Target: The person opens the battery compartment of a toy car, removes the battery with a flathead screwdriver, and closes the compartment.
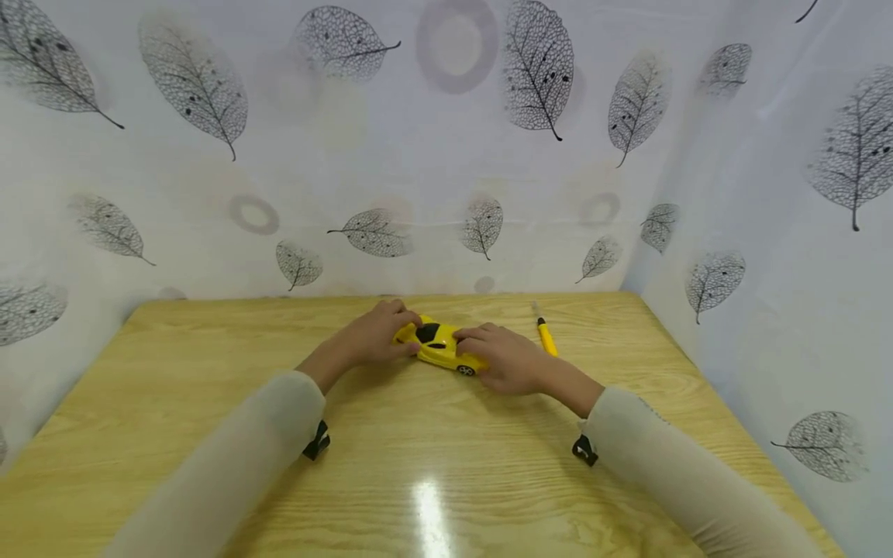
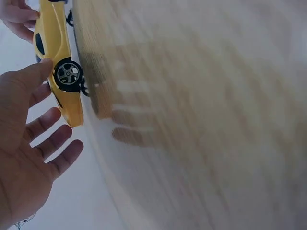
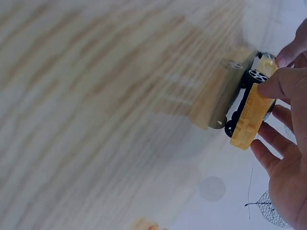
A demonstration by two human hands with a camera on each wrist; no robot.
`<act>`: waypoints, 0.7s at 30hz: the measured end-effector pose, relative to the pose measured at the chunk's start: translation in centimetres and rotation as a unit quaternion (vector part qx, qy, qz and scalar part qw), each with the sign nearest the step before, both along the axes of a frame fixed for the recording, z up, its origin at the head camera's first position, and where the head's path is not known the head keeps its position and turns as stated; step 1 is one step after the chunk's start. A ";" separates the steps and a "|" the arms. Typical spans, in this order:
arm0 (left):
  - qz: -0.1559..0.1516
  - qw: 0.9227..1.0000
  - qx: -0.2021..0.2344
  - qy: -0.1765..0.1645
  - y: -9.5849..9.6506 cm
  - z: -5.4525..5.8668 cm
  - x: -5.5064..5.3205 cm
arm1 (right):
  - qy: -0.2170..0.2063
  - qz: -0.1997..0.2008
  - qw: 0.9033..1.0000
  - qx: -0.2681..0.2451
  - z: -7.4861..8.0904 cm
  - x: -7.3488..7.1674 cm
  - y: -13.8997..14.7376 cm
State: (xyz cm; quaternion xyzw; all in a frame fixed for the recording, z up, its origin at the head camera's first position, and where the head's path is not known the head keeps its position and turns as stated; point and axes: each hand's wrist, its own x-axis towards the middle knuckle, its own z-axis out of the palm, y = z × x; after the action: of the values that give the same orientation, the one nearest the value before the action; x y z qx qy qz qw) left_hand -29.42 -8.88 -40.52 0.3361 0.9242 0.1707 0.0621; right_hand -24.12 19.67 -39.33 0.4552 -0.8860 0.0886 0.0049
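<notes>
A yellow toy car (image 1: pixel 441 335) with dark windows and black wheels stands on the wooden table, between both hands. My left hand (image 1: pixel 380 332) grips its left end. In the left wrist view the thumb (image 2: pixel 41 72) presses the car's side near a wheel, the index finger is partly behind the body, and the other fingers stand spread off it. At the right end my right hand (image 1: pixel 505 358) holds the car between thumb and fingers; the right wrist view shows the thumb (image 3: pixel 273 87) on the yellow body (image 3: pixel 253 117) above the wheels.
Right of the car lies a slim tool with a yellow handle (image 1: pixel 547 338), a black collar and a pale shaft. The wood-grain table (image 1: pixel 230 333) ends at a leaf-printed white sheet (image 1: pixel 418 155) behind and at both sides. A light reflection shines near the front.
</notes>
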 end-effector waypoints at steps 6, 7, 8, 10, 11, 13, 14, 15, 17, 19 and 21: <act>0.021 1.000 0.001 0.004 0.1 0.4 1.3 | -0.018 0.002 1.000 -0.013 0.0 -0.4 0.6; 0.023 1.000 0.002 0.003 0.1 0.5 1.5 | -0.020 0.004 1.000 -0.017 0.0 -0.5 0.6; 0.024 1.000 0.003 0.001 0.0 0.6 1.6 | -0.022 0.004 1.000 -0.020 0.0 -0.5 0.6; 0.023 1.000 0.002 -0.001 0.0 0.8 1.9 | -0.021 0.005 0.999 -0.025 0.0 -0.4 0.5; 0.022 1.000 0.001 0.000 0.0 0.9 2.0 | -0.020 0.004 0.999 -0.027 0.0 -0.4 0.4; 0.018 1.000 -0.001 0.001 0.0 1.0 2.2 | -0.013 0.000 0.999 -0.030 0.0 -0.4 0.3; 0.015 1.000 0.000 0.001 0.0 1.0 2.2 | -0.008 -0.003 1.000 -0.029 0.1 -0.4 0.2; 0.012 1.000 0.001 0.002 -0.1 1.0 2.3 | -0.003 -0.007 1.000 -0.028 0.1 -0.4 0.2; 0.003 1.000 0.011 0.003 -0.2 1.0 2.3 | 0.003 -0.017 1.000 -0.025 0.2 -0.4 0.1; -0.008 1.000 0.025 0.003 -0.3 1.0 2.3 | 0.003 -0.030 0.999 -0.021 0.3 -0.4 0.1; -0.024 0.999 0.037 0.002 -0.4 0.9 2.2 | -0.003 -0.040 0.999 -0.017 0.4 -0.4 0.0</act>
State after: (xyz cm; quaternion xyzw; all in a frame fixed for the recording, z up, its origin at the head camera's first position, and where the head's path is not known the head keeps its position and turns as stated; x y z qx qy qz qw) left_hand -27.23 -9.24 -39.63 0.3603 0.9092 0.2023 0.0518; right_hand -24.55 19.72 -38.97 0.4194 -0.9016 0.1048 0.0140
